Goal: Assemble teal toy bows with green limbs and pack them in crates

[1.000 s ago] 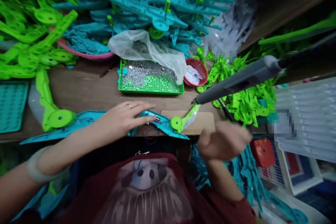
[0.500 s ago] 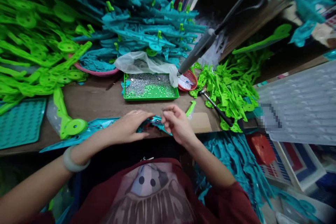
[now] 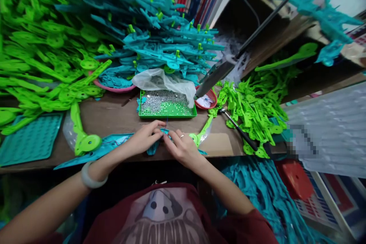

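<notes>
A long teal plastic part (image 3: 110, 141) lies along the front edge of the bench, running under both hands. My left hand (image 3: 145, 137) bends over its middle, thumb and fingers drawn together at a small spot. From the right, my right hand (image 3: 183, 146) meets it there, its fingertips also pinched close. A thin dark blue wire (image 3: 167, 122) sticks up between the two sets of fingertips. Whatever small piece they hold is hidden. Just beyond the hands stands a green perforated tray (image 3: 177, 112) of small metal screws, partly covered by a crumpled plastic bag (image 3: 168, 84).
Bright green parts (image 3: 34, 53) and teal parts (image 3: 160, 45) are heaped behind. A hammer-like tool (image 3: 238, 129) with a black handle lies right, near a red basket (image 3: 213, 97). A grey powered driver (image 3: 215, 74) slants down over the tray. Cardboard (image 3: 219, 145) lies at the front edge.
My right hand, earlier raised with a pinch near its own side, has come down and left to meet my left hand. The left fingers have curled in. The blue wire now shows upright.
</notes>
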The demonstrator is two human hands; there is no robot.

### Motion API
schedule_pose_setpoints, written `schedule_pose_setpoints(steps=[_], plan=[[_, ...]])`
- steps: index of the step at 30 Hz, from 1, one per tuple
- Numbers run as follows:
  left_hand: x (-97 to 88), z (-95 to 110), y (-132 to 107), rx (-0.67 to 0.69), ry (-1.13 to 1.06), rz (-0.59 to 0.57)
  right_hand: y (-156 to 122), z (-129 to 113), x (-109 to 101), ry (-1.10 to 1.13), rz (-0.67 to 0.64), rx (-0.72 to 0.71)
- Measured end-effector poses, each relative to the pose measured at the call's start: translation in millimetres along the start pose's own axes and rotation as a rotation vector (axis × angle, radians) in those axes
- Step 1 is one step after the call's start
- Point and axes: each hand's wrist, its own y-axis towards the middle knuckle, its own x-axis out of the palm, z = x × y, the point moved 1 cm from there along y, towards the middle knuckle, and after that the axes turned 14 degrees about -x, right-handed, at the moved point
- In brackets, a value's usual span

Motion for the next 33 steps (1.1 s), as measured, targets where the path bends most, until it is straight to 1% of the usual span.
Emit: schedule_pose_setpoints(steps=[3, 4, 5, 6, 8, 9, 10, 11, 12, 13, 14, 15, 17, 18, 19, 23, 24, 26, 28, 31, 33], plan=[[-0.8, -2.4, -4.5, 0.021, 0.023, -0.008, 4.3, 1.6, 10.1, 0.02, 0.01, -0.018], [-2.1, -3.3, -6.8, 0.039, 0.029, 0.01, 3.7, 0.7, 11.9, 0.023, 0.013, -0.032], [-4.3, -3.9, -9.0, 0.074, 0.04, 0.06, 2.5, -0.9, 13.0, 0.017, 0.017, -0.054], [-7.3, -4.0, -10.6, 0.129, 0.06, 0.142, 1.1, -3.2, 13.4, 0.006, 0.024, -0.084], [-13.9, -2.8, -11.4, 0.296, 0.161, 0.308, -1.5, -8.0, 13.2, -0.027, 0.057, -0.149], [-16.6, -2.1, -10.4, 0.387, 0.249, 0.341, -2.2, -10.0, 13.0, -0.04, 0.074, -0.176], [-18.2, -2.0, -8.8, 0.461, 0.353, 0.326, -2.5, -11.6, 12.9, -0.044, 0.088, -0.198], [-18.9, -2.8, -7.0, 0.507, 0.458, 0.277, -2.5, -12.7, 13.1, -0.041, 0.094, -0.212], [-18.7, -4.6, -5.6, 0.52, 0.556, 0.219, -2.3, -13.4, 13.3, -0.034, 0.095, -0.221], [-17.9, -7.3, -5.0, 0.506, 0.636, 0.181, -2.1, -13.9, 13.7, -0.025, 0.097, -0.23], [-16.9, -10.5, -5.5, 0.476, 0.693, 0.178, -2.2, -14.2, 14.2, -0.018, 0.104, -0.237], [-15.9, -14.0, -7.0, 0.438, 0.725, 0.209, -2.7, -14.5, 14.9, -0.013, 0.113, -0.243], [-14.6, -20.6, -12.0, 0.371, 0.725, 0.306, -4.7, -15.1, 16.7, 0.002, 0.129, -0.248], [-14.3, -23.1, -14.9, 0.36, 0.702, 0.33, -6.1, -15.5, 17.9, 0.015, 0.134, -0.248], [-14.2, -25.0, -17.6, 0.362, 0.672, 0.325, -7.6, -15.9, 19.1, 0.028, 0.138, -0.242], [-13.2, -25.8, -28.1, 0.438, 0.577, 0.146, -12.6, -18.4, 22.8, 0.004, 0.18, -0.237], [-12.1, -25.5, -31.0, 0.432, 0.556, 0.126, -13.2, -19.1, 23.5, -0.001, 0.2, -0.232], [-8.0, -25.7, -37.3, 0.388, 0.523, 0.127, -13.8, -19.7, 25.2, 0.052, 0.235, -0.188], [-1.5, -27.4, -43.4, 0.343, 0.518, 0.186, -13.2, -18.2, 27.7, 0.154, 0.245, -0.07], [9.0, -30.0, -49.9, 0.323, 0.595, 0.379, -9.7, -11.8, 31.0, 0.19, 0.21, 0.121], [14.7, -29.7, -51.9, 0.314, 0.644, 0.466, -5.6, -5.9, 32.2, 0.16, 0.163, 0.15]])
